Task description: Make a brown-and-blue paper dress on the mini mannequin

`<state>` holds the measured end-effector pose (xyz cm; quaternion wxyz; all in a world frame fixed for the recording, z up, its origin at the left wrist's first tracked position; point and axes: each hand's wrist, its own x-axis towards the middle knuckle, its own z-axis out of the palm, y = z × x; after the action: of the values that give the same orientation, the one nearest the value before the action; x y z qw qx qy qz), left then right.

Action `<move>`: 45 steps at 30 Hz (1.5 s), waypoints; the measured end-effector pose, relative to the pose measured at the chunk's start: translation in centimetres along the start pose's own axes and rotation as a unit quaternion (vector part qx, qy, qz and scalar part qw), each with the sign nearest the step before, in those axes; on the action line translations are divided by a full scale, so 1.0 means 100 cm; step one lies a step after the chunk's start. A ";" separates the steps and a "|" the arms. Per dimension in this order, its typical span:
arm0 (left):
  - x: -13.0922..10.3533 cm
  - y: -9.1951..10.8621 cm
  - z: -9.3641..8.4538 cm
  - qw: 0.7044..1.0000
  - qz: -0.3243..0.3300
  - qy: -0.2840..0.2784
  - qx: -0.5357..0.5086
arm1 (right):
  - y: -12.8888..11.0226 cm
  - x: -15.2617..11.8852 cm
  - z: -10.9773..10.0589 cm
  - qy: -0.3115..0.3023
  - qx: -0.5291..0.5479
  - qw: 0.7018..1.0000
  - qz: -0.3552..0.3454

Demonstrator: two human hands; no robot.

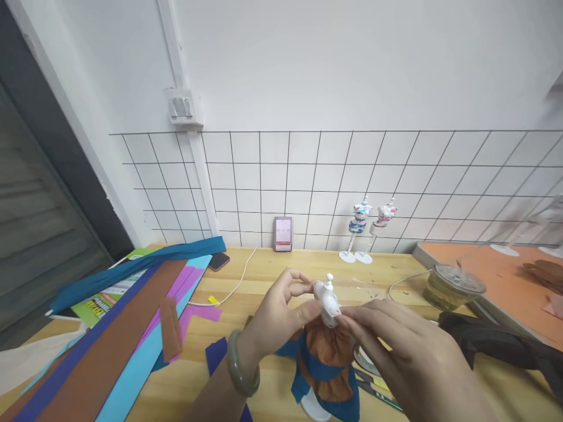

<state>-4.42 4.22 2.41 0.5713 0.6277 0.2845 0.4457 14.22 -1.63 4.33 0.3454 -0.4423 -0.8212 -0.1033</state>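
Note:
A miniature white dress form (328,300) stands upright in front of me, with a gathered brown and blue skirt (328,351) around its lower part. Part of its round white base (315,405) shows below the hem. My left hand (284,313), a green bangle (243,364) on its wrist, grips the form's torso from the left between thumb and fingers. From the right, my right hand (396,337) pinches the edge of a small white piece at the torso's waist. Whether that piece is paper or cloth I cannot tell.
Strips of brown, blue and purple material (109,328) cover the table's left side. Two small decorated dress forms (360,217) stand by the wall near a propped phone (283,234). To the right are a clear round container (453,287), scissors (373,390) and black cloth (497,346).

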 end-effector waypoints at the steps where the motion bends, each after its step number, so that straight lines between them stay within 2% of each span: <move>1: -0.002 0.002 0.001 0.999 0.001 -0.004 0.034 | 0.001 0.000 0.000 -0.001 -0.006 1.000 0.005; 5: -0.009 0.009 0.008 0.989 -0.013 0.005 0.148 | -0.002 0.000 -0.002 -0.009 -0.017 1.000 0.006; 9: -0.014 0.011 0.014 0.977 -0.018 0.042 0.208 | -0.009 0.000 -0.006 -0.018 0.003 1.000 0.000; 12: -0.014 0.012 0.016 0.972 0.000 0.047 0.231 | -0.014 -0.001 -0.009 -0.035 0.029 0.999 0.018; 16: -0.012 0.013 0.016 0.972 0.045 0.024 0.231 | -0.015 -0.002 -0.012 -0.049 0.059 0.997 0.002; 21: -0.009 0.013 0.015 0.971 0.054 0.026 0.233 | -0.012 -0.003 -0.015 -0.025 0.044 0.996 0.070; 26: -0.010 0.012 0.015 0.971 0.064 0.018 0.229 | -0.012 -0.003 -0.023 -0.074 0.101 0.987 0.099; 31: -0.011 0.011 0.010 0.973 0.054 0.015 0.225 | -0.009 -0.003 -0.027 -0.111 0.136 0.981 0.083; 37: -0.009 0.013 0.006 0.974 0.055 -0.011 0.220 | -0.009 -0.004 -0.022 -0.058 0.094 0.986 0.129; 42: -0.009 0.015 0.004 0.982 0.047 -0.032 0.180 | -0.010 -0.002 -0.021 -0.091 0.129 0.981 0.116; 45: -0.010 0.014 0.003 0.984 0.039 -0.028 0.169 | -0.013 0.001 -0.022 -0.085 0.128 0.981 0.117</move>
<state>-4.78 2.96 3.59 0.4466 0.7383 0.3151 0.3951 14.14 -3.37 6.19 0.3376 -0.4944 -0.7969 0.0813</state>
